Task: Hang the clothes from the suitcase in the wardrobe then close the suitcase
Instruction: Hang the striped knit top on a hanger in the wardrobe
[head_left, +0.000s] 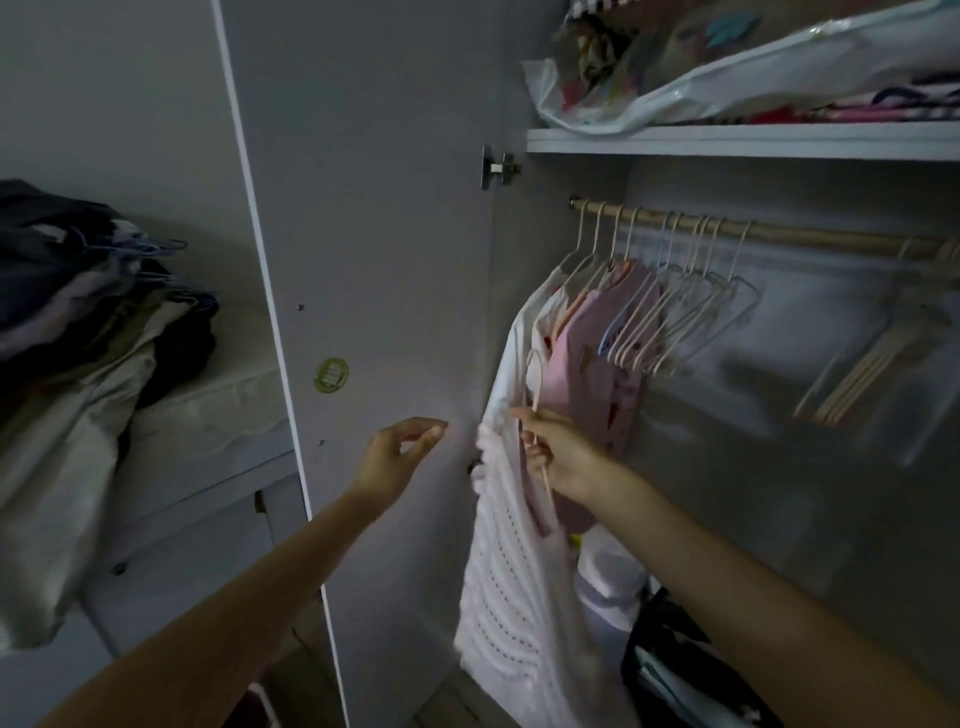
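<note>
The right hand (558, 457) has its grip closed round a pale hanger (537, 415) carrying a white knitted garment (511, 597), held below the wardrobe rail (779, 231); the hook seems clear of it. The left hand (397, 457) hovers beside the wardrobe door (374, 208), fingers loosely open, holding nothing.

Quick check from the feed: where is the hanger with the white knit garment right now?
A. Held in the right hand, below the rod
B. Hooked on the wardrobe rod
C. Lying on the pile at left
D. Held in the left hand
A: the right hand grips the hanger carrying the white knit garment, its hook well below the rod; the left hand holds nothing.
</note>
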